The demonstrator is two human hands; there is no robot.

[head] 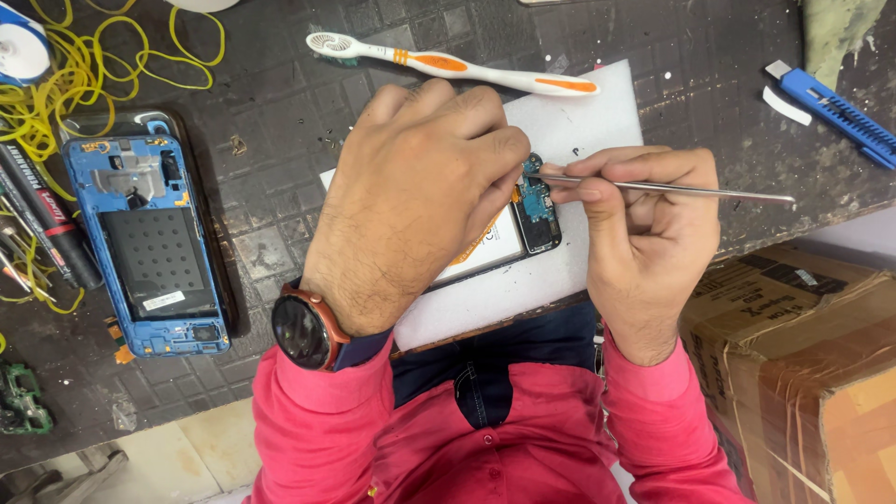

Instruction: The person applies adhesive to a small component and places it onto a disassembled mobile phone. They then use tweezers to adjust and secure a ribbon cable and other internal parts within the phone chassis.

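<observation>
Left hand: the left hand (420, 196) lies curled over the opened phone (523, 224), fingers together, pressing it flat on the white foam pad (597, 121).
Right hand: the right hand (635, 233) is pinched shut on thin metal tweezers (672, 189), tips at the small blue circuit board (535, 191) just beside the left fingertips.
Phone: mostly hidden under the left hand; only its lower end with the board shows.
Doing it well: I judge a light, level grip matters; keep the phone pinned and the tips off the battery (490, 247).
Around: blue phone frame (149, 243) well to the left hand's outer side; toothbrush (448, 63) beyond the knuckles; blue utility knife (835, 112) past the tweezers' far end.
</observation>
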